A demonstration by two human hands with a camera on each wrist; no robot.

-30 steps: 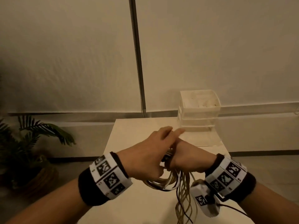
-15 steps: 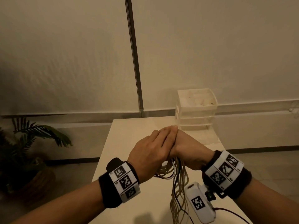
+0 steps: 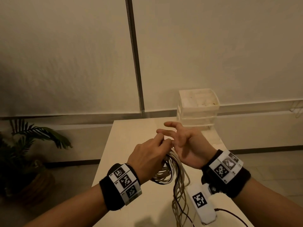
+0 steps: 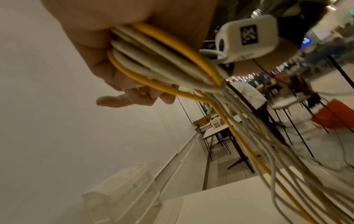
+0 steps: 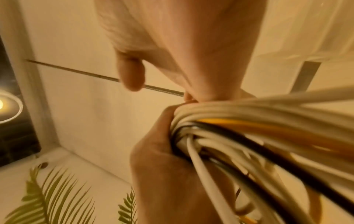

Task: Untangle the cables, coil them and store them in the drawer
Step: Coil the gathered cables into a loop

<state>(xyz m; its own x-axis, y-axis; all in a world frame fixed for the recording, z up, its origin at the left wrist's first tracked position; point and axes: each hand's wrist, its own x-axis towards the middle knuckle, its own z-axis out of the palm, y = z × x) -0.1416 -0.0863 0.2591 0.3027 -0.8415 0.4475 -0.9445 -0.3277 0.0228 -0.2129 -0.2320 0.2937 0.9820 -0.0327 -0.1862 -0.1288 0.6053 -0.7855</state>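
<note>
A bundle of white, yellow and black cables [image 3: 170, 169] hangs over the white table [image 3: 131, 133]. My left hand [image 3: 159, 141] grips the bundle at its top, fingers curled round it; the right wrist view shows this grip on the cables [image 5: 249, 128] closely. In the left wrist view white and yellow loops [image 4: 162, 57] run out from under my left palm [image 4: 90, 50]. My right hand [image 3: 165, 128] is beside the bundle with fingers stretched out to the left, its palm edge against the cables. The translucent drawer unit [image 3: 198, 108] stands at the table's back right.
Loose cable ends [image 3: 178, 207] trail toward the table's near edge. A potted palm [image 3: 24, 153] stands on the floor at the left. A wall with a metal strip [image 3: 134, 54] is behind the table. My right wrist's camera [image 3: 201, 202] hangs below that wrist.
The hands were clasped together over the bundle. Now my right hand has opened and its fingers stretch out, while my left hand keeps hold of the cables.
</note>
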